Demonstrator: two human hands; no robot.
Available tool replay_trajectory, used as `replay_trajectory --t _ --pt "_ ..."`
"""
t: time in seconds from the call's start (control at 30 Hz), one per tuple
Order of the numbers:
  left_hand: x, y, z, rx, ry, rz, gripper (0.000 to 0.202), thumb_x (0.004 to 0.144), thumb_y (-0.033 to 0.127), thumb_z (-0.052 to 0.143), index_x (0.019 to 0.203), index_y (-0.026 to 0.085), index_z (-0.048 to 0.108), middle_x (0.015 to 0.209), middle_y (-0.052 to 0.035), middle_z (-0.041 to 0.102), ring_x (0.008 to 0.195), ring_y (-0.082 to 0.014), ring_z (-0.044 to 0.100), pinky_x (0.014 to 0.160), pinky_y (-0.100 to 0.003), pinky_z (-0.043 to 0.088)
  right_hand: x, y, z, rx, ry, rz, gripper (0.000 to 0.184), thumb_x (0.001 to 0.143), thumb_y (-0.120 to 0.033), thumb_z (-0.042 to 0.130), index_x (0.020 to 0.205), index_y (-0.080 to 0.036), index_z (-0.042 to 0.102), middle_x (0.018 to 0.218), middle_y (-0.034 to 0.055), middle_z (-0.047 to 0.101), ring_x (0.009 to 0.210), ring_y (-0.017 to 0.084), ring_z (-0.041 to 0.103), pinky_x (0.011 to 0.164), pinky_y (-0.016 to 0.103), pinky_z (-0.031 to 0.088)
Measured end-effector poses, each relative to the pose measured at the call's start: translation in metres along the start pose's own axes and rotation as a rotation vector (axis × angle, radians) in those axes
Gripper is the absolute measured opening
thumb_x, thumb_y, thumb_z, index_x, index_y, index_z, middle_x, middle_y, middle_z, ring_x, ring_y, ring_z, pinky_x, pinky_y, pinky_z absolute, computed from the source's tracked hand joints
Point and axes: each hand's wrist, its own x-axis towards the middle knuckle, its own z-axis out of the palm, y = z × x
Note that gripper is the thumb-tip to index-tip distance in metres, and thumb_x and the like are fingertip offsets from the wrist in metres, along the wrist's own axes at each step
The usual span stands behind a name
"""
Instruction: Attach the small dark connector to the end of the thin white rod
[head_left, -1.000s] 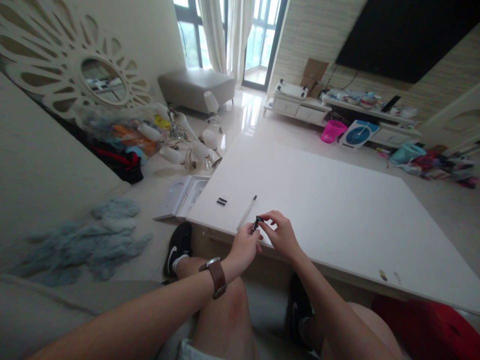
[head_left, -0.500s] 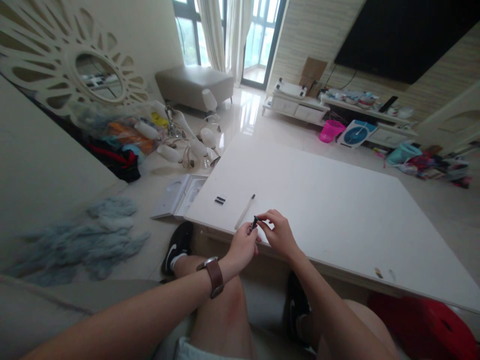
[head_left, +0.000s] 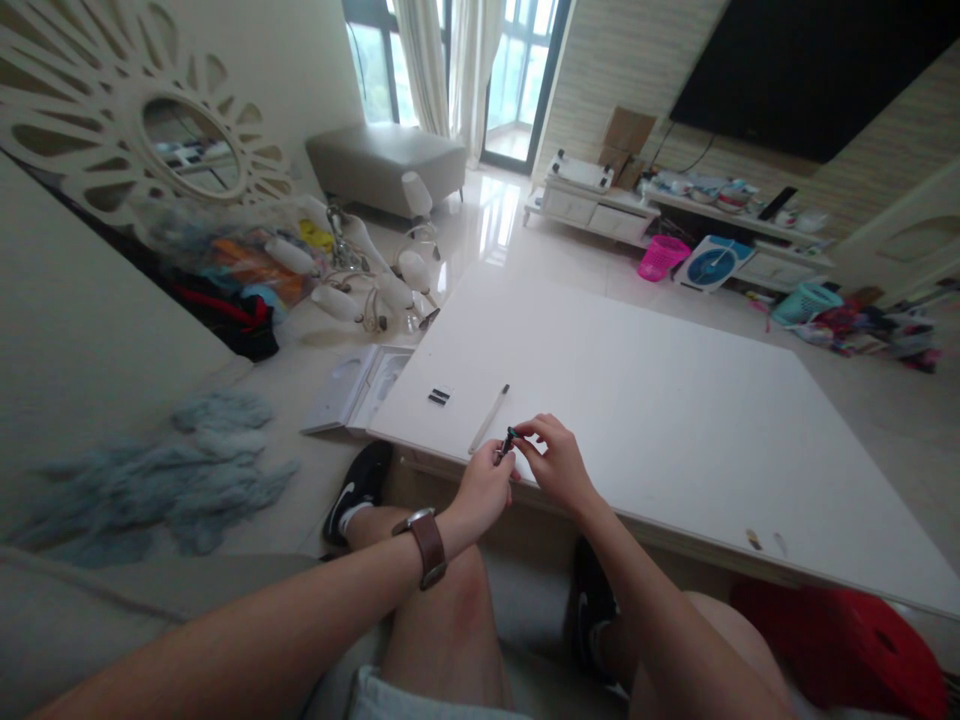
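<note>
My left hand [head_left: 484,488] and my right hand [head_left: 556,463] meet over the near edge of a large white table [head_left: 675,420]. Both pinch a small dark pen-like part [head_left: 508,441] between their fingertips. A brown-strapped watch [head_left: 424,545] sits on my left wrist. Just beyond the hands a thin white pen [head_left: 488,419] lies on the table. Farther left rest two small black pieces [head_left: 439,397].
An open white box [head_left: 360,390] lies on the floor at the table's left corner. A chandelier with white shades [head_left: 371,275], a bluish rug [head_left: 187,475], a grey bench [head_left: 386,165], a pink basket [head_left: 661,258] and a red stool [head_left: 847,650] surround the table.
The view has drifted slightly. My hands stay together on the small dark part, with only slight finger movement.
</note>
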Motion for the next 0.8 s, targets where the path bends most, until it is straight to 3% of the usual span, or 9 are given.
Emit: replay_trajectory --t 0.33,0.8 --pt "0.007 -0.011 -0.001 0.032 0.047 0.04 0.019 0.086 0.036 0.053 0.086 0.018 0.057 0.06 0.0036 0.053 0.045 -0.0084 0.044 0.047 -0.021 0.033 0.0 -0.001 -0.001 -0.006 -0.005 -0.006 0.01 0.083 -0.013 0.065 0.087 -0.021 0.07 0.079 0.0022 0.062 0.08 0.017 0.056 0.067 0.029 0.044" --pt "0.004 -0.008 -0.003 -0.036 0.024 0.022 0.023 0.083 0.038 0.057 0.086 0.016 0.061 0.058 0.0034 0.052 0.041 -0.0075 0.041 0.043 -0.021 0.029 -0.001 0.001 -0.003 -0.003 -0.006 -0.016 0.011 0.082 -0.014 0.068 0.09 -0.021 0.072 0.079 0.0025 0.064 0.078 0.017 0.057 0.066 0.028 0.045"
